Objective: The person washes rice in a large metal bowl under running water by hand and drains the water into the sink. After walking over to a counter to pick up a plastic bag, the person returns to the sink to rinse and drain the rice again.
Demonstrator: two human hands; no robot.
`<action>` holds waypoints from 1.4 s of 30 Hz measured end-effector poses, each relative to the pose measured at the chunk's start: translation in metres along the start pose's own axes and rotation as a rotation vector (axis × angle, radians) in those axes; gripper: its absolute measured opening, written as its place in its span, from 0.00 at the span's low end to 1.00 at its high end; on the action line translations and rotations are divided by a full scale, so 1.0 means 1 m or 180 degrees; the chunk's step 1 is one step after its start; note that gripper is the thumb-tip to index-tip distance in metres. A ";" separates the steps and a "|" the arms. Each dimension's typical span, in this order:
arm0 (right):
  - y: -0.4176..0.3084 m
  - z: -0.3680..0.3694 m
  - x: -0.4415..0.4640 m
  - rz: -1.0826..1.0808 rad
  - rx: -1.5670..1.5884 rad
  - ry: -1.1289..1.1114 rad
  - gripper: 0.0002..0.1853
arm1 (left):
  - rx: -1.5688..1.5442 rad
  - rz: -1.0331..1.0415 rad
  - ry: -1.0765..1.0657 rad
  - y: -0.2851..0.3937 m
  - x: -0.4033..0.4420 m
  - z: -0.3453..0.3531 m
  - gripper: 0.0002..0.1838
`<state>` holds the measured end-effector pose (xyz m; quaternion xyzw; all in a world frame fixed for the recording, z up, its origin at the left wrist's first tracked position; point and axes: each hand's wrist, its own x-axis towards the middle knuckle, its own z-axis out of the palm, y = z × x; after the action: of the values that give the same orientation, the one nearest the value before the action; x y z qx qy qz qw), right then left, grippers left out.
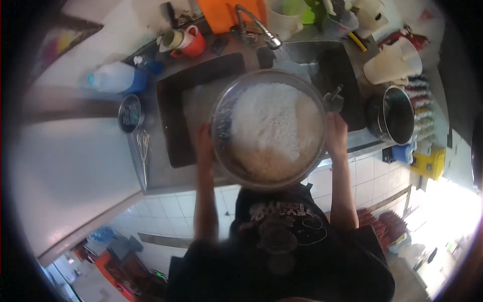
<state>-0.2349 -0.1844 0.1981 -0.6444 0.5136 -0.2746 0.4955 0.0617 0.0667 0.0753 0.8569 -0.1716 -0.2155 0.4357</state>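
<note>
A large round metal bowl (225, 118) is held between my two hands in front of my chest, over the front edge of the sink counter. Inside lies a heap of white powder (264, 118) like flour, with a beige, crumbly-looking layer (261, 163) at the near and right sides. My left hand (204, 143) grips the bowl's left side, its fingers partly hidden by the rim. On the opposite side, my right hand (337, 133) is closed on the right rim.
Behind the bowl is a double sink (173, 118) with a curved faucet (259, 25). A whisk (143, 153) and small metal bowl (131, 113) lie left, near a blue-liquid jug (113, 78). At right stand a dark pot (397, 116) and white pitcher (392, 60); a red pitcher (191, 43) stands behind.
</note>
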 end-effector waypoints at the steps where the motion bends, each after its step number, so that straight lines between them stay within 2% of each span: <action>1: -0.005 -0.004 -0.001 -0.0040 -0.0040 -0.0066 0.14 | -0.0734 -0.0105 -0.0016 -0.019 0.005 0.019 0.19; 2: -0.009 -0.009 0.001 -0.0130 -0.0226 0.0033 0.14 | -0.0787 -0.0125 0.0029 -0.039 0.015 0.041 0.19; 4: -0.023 -0.016 -0.004 -0.0238 -0.0456 0.0105 0.14 | -0.1887 -0.0836 -0.0452 -0.059 0.025 0.077 0.19; 7: -0.039 -0.028 -0.012 -0.0237 -0.0735 0.0181 0.13 | -0.1959 -0.0476 -0.0620 -0.043 0.016 0.108 0.17; 11: -0.039 -0.032 -0.022 -0.0374 -0.0906 0.0368 0.13 | -0.2180 -0.0304 -0.0866 -0.024 0.015 0.116 0.18; 13: -0.044 -0.031 -0.026 -0.0270 -0.1017 0.0414 0.13 | -0.1735 -0.0323 -0.0926 0.008 0.009 0.097 0.18; 15: -0.047 -0.027 -0.030 -0.0233 -0.0932 0.0399 0.14 | -0.1887 -0.0491 -0.0979 0.016 0.010 0.093 0.19; 17: -0.060 -0.023 -0.035 0.0008 -0.0954 0.0348 0.13 | -0.2049 -0.0637 -0.1075 0.017 0.014 0.094 0.19; 23: -0.063 -0.017 -0.038 -0.0165 -0.1130 0.0298 0.14 | -0.1535 -0.0539 -0.1133 0.010 0.024 0.093 0.21; 25: -0.061 -0.017 -0.038 -0.0181 -0.0995 0.0225 0.13 | -0.1330 0.0001 -0.1152 0.011 0.026 0.090 0.23; 26: -0.061 -0.016 -0.037 -0.0193 -0.0833 0.0177 0.13 | -0.1347 -0.0007 -0.1134 0.011 0.025 0.088 0.23; 29: -0.063 -0.013 -0.037 -0.0279 -0.0870 0.0184 0.13 | -0.1498 -0.0259 -0.1283 0.021 0.023 0.082 0.25; 32: -0.065 -0.011 -0.039 -0.0401 -0.1152 0.0240 0.12 | -0.1169 -0.0365 -0.1158 0.043 0.015 0.067 0.27; 34: -0.070 -0.009 -0.042 -0.0441 -0.1015 0.0169 0.13 | -0.1385 -0.0774 -0.1487 0.057 0.010 0.056 0.30; 37: -0.069 -0.012 -0.042 -0.0401 -0.0993 0.0074 0.13 | -0.1149 -0.0445 -0.1211 -0.033 0.040 0.116 0.32; 38: -0.069 -0.013 -0.041 -0.0327 -0.1111 0.0045 0.13 | -0.1155 -0.0440 -0.1209 -0.017 0.034 0.106 0.32; 40: -0.072 -0.010 -0.043 -0.0320 -0.1131 0.0080 0.14 | -0.1280 -0.0953 -0.1200 0.032 0.017 0.075 0.33; 42: -0.075 -0.009 -0.045 -0.0309 -0.1153 0.0111 0.14 | -0.1356 -0.0970 -0.1231 0.028 0.018 0.076 0.33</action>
<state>-0.2276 -0.1470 0.2772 -0.7423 0.5315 -0.2123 0.3485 0.0341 -0.0091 0.0543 0.7054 -0.0719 -0.4681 0.5274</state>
